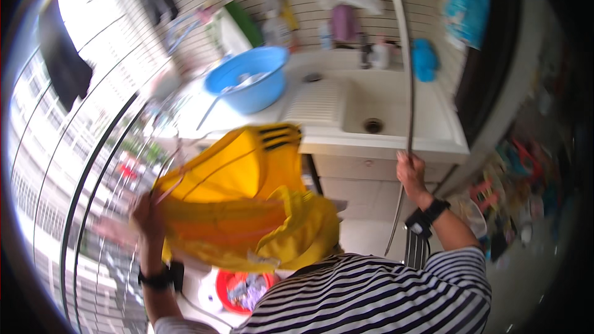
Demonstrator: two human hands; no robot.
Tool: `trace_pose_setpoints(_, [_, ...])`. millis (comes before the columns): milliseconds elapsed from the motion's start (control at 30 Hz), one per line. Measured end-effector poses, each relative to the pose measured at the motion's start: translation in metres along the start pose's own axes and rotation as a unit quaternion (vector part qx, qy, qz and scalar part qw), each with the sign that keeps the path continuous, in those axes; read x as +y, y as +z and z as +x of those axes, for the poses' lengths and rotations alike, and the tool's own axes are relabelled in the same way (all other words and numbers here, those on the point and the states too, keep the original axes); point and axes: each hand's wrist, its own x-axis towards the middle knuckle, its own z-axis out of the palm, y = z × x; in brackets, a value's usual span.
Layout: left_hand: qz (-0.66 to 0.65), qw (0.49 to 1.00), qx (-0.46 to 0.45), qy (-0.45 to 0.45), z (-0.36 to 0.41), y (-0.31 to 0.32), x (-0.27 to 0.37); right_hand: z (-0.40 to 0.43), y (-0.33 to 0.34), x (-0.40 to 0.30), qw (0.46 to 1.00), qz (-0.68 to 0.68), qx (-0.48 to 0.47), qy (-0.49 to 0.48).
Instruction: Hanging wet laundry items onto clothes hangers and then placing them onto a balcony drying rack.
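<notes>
A yellow garment with dark stripes [278, 162] hangs spread out in front of me, on what looks like a thin pinkish clothes hanger [176, 185]. My left hand [148, 218] is closed on the hanger and the garment's edge at the left. My right hand [411, 172] grips a long thin metal pole [407, 55], which runs upright past the front of the sink. Behind the garment, a blue plastic basin [260, 88] with light-coloured things in it stands on the white counter, left of the sink [390, 97].
A red basin [222, 294] of clothes stands low by the garment. Window bars [88, 171] line the left side, with dark clothing [62, 60] hanging there. Bottles [380, 55] and a blue object [424, 60] stand behind the sink. Blurred clutter [506, 195] lies at the right.
</notes>
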Motion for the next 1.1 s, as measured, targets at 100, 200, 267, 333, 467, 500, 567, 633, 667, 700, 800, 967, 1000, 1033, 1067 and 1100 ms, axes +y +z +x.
trace_pose_setpoints(100, [-0.046,0.999,0.002,-0.016,0.026,-0.011,0.038,-0.021,0.009,0.015,0.988,-0.12,-0.086,-0.044])
trace_pose_setpoints(200, [-0.034,0.998,0.015,-0.047,0.036,-0.015,0.051,-0.024,0.032,0.009,0.978,-0.074,-0.193,-0.037])
trace_pose_setpoints(267, [-0.017,0.998,-0.012,-0.054,0.041,-0.02,0.059,-0.029,0.049,-0.014,0.97,-0.071,-0.228,-0.038])
trace_pose_setpoints(333, [-0.023,0.998,0.0,-0.067,0.048,-0.021,0.068,-0.028,0.044,-0.002,0.961,-0.069,-0.262,-0.046])
trace_pose_setpoints(467, [-0.076,0.992,0.002,-0.105,0.06,-0.02,0.075,-0.018,0.031,0.028,0.941,-0.098,-0.316,-0.075])
trace_pose_setpoints(500, [-0.112,0.986,-0.009,-0.123,0.062,-0.02,0.077,-0.019,0.032,0.028,0.932,-0.123,-0.328,-0.097])
trace_pose_setpoints(567, [-0.123,0.981,-0.027,-0.15,0.067,-0.024,0.083,-0.012,0.039,0.02,0.922,-0.16,-0.341,-0.086])
trace_pose_setpoints(633, [-0.084,0.988,-0.035,-0.129,0.07,-0.027,0.084,-0.003,0.045,0.014,0.87,-0.191,-0.449,-0.07])
trace_pose_setpoints(667, [-0.081,0.988,-0.037,-0.13,0.071,-0.027,0.085,-0.004,0.05,0.008,0.869,-0.189,-0.451,-0.068])
trace_pose_setpoints(700, [-0.122,0.979,-0.05,-0.152,0.074,-0.026,0.085,-0.006,0.058,-0.002,0.848,-0.213,-0.47,-0.123])
trace_pose_setpoints(800, [-0.179,0.963,-0.079,-0.187,0.077,-0.023,0.091,-0.011,0.073,0.018,0.865,-0.129,-0.465,-0.135])
trace_pose_setpoints(967, [-0.186,0.961,-0.077,-0.191,0.07,-0.022,0.093,-0.012,0.078,0.028,0.887,-0.034,-0.453,-0.084])
trace_pose_setpoints(1000, [-0.191,0.955,-0.069,-0.216,0.065,-0.026,0.092,-0.012,0.054,0.046,0.88,-0.036,-0.466,-0.079])
trace_pose_setpoints(1033, [-0.19,0.956,-0.066,-0.216,0.065,-0.028,0.092,-0.011,0.023,0.06,0.878,-0.042,-0.47,-0.078])
trace_pose_setpoints(1067, [-0.186,0.956,-0.067,-0.215,0.067,-0.026,0.095,-0.012,0.023,0.06,0.878,-0.049,-0.47,-0.077])
trace_pose_setpoints(1100, [-0.18,0.957,-0.068,-0.218,0.069,-0.024,0.097,-0.007,0.038,0.052,0.877,-0.053,-0.472,-0.074])
